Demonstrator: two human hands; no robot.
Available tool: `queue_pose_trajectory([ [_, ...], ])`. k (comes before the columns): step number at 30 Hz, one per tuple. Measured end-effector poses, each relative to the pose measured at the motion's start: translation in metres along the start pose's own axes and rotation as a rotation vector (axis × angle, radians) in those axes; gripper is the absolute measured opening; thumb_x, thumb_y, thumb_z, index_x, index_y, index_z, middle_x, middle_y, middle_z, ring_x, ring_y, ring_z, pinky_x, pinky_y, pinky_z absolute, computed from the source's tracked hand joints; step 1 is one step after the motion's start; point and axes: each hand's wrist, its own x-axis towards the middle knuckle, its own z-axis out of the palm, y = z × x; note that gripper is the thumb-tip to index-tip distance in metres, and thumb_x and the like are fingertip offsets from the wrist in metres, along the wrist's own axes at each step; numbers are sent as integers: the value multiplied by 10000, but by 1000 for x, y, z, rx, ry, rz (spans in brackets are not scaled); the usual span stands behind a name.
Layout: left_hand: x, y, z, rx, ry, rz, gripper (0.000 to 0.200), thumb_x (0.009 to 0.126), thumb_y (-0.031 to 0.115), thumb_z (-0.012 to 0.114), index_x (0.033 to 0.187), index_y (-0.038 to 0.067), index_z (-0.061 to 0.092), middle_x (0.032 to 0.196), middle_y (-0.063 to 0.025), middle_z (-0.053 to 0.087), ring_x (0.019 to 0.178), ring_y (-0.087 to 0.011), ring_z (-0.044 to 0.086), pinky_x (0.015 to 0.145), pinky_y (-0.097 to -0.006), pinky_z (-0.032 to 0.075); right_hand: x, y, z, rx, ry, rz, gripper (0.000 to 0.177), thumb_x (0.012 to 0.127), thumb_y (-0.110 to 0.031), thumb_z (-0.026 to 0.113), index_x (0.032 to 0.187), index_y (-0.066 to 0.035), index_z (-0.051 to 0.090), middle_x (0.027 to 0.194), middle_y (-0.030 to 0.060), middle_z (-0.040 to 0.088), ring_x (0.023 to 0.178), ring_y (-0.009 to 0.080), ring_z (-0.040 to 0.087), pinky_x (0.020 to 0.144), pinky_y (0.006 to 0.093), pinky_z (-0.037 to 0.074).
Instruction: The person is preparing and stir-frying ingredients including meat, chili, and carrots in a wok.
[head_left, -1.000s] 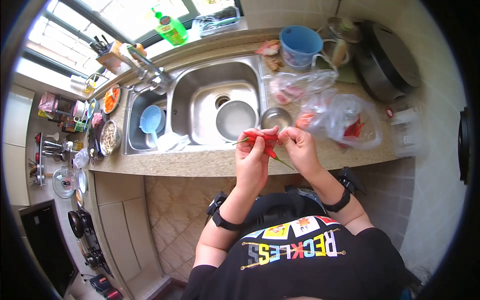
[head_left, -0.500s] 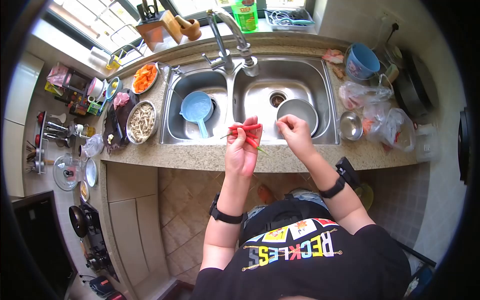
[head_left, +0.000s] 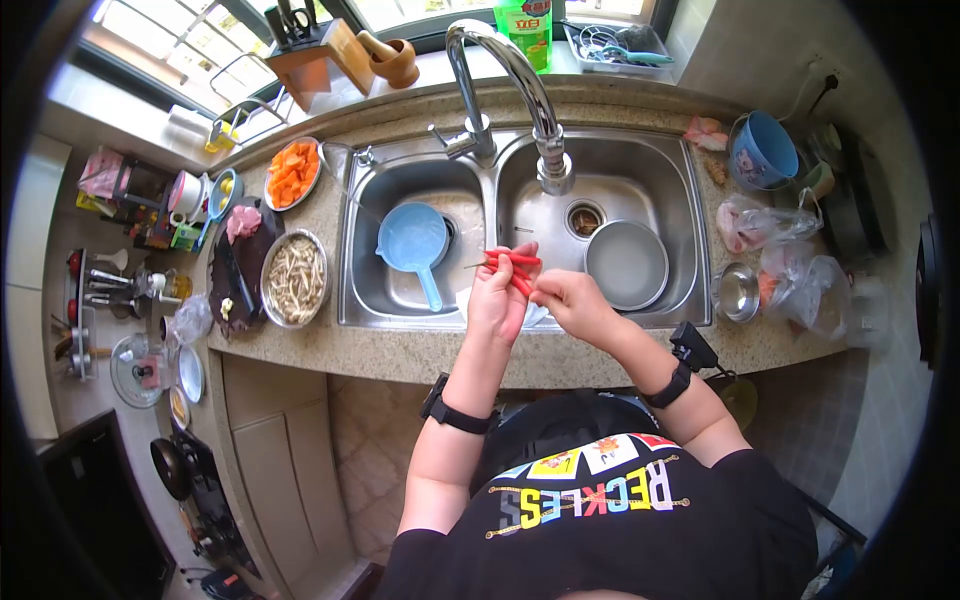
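Several slim red chili peppers [head_left: 515,259] lie across the fingers of my left hand [head_left: 497,305], held there by the thumb above the sink's front edge. My right hand [head_left: 580,308] is closed in a pinch at the lower end of one chili; the fingertips cover its stem end. Below the hands, something white [head_left: 538,316] shows partly at the sink's front rim. A blue long-handled dipper [head_left: 413,238] sits in the left basin, and a round grey pan or bowl [head_left: 627,265] sits in the right basin.
The tall faucet [head_left: 510,55] arches over the right basin. To the left are a plate of orange chunks [head_left: 293,174] and a bowl of pale strips [head_left: 295,280]. At the right stand a blue basin [head_left: 764,150], plastic bags [head_left: 815,285] and a small metal bowl [head_left: 738,292].
My right hand has moved left from beside the grey pan to the chilies, and its fingers now close on the lower end of one. The view has shifted slightly.
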Motion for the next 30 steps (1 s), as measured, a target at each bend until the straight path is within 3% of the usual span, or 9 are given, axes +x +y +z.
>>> queue_pose_trajectory([
  [7, 29, 26, -17, -205, -8, -532, 151, 969, 143, 452, 1029, 21, 519, 1163, -214, 555, 1216, -357, 468, 1024, -540, 406, 8, -1, 6, 295, -53, 55, 73, 802, -26, 642, 848, 17, 603, 719, 102, 581, 673, 208, 550, 643, 299, 445],
  [10, 45, 49, -9, 71, -257, -491, 120, 959, 141, 491, 1018, 41, 524, 939, -123, 605, 1000, -294, 601, 934, -478, 480, 13, 5, 6, 225, 78, 386, 129, 802, -65, 660, 903, 13, 642, 768, 108, 617, 718, 219, 579, 693, 291, 463],
  [11, 44, 52, -4, 299, -196, -456, 102, 959, 122, 497, 1015, 42, 525, 825, -66, 590, 808, -200, 621, 790, -358, 522, 17, 7, 0, -70, 28, 361, 237, 785, -104, 682, 995, 5, 662, 832, 133, 634, 771, 229, 600, 734, 296, 472],
  [14, 58, 53, -25, 817, -333, -412, 94, 956, 97, 483, 1019, 38, 522, 782, -43, 589, 707, -133, 594, 655, -261, 493, 14, 56, 18, -646, 281, 220, 315, 768, -145, 698, 1058, -28, 663, 889, 149, 637, 827, 233, 604, 745, 312, 474],
  [19, 59, 59, -30, 1125, -566, -476, 81, 922, 62, 489, 940, 29, 562, 712, -16, 587, 621, -72, 543, 544, -212, 430, 53, -11, 30, -47, 370, 233, 255, 773, -115, 668, 1026, -84, 677, 759, 116, 585, 781, 192, 584, 652, 291, 451],
  [24, 64, 73, -22, 988, -553, -732, 87, 940, 95, 490, 914, 39, 552, 722, -20, 597, 621, -88, 555, 542, -212, 439, 62, -1, 52, 44, 385, 259, 45, 740, -45, 630, 778, -25, 617, 721, 81, 582, 792, 219, 569, 656, 326, 455],
  [26, 68, 77, -25, 912, -524, -820, 96, 947, 109, 493, 906, 42, 548, 729, -25, 597, 627, -99, 562, 542, -213, 444, 66, 1, 55, -377, 460, 4, 14, 726, -19, 594, 729, -24, 581, 730, 100, 572, 773, 272, 549, 680, 369, 455],
  [28, 72, 80, -28, 437, -330, -1006, 109, 954, 127, 501, 901, 39, 539, 751, -45, 597, 660, -127, 577, 543, -211, 448, 70, -1, 54, -428, 470, -34, 26, 722, -16, 586, 720, -29, 563, 729, 103, 563, 773, 286, 539, 692, 381, 452],
  [30, 80, 83, -29, 406, -327, -1042, 103, 952, 122, 502, 909, 33, 530, 768, -65, 577, 690, -150, 572, 542, -216, 452, 74, -1, 50, -485, 491, -72, 38, 719, -14, 577, 710, -34, 545, 729, 106, 553, 773, 300, 529, 704, 392, 449],
])
